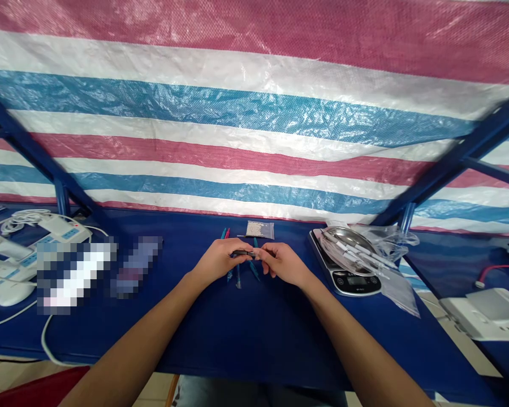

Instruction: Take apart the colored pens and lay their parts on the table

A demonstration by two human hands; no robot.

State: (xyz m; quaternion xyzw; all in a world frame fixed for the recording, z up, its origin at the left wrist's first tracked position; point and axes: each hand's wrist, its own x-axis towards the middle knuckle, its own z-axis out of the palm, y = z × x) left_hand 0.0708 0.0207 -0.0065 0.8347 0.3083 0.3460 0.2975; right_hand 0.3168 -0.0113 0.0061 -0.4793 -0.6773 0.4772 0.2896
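Observation:
My left hand (225,258) is closed around a slim dark pen (240,252), held level above the blue table. The fingertips of my right hand (281,262) are pinched together at the pen's right end, and what exactly they grip there is too small to make out. Beneath and behind my hands lie several pens, among them a blue pen (238,278) and a teal pen (253,270), partly covered by my fingers. Just beyond them is a small see-through bag (260,229) of whitish bits.
To the right, a digital scale (356,284) carries a metal bowl (348,237) and plastic bags (392,257) with white sticks. Power strips (29,257) and white cables crowd the left. Blue metal bars slope on both sides before a striped sheet (237,113).

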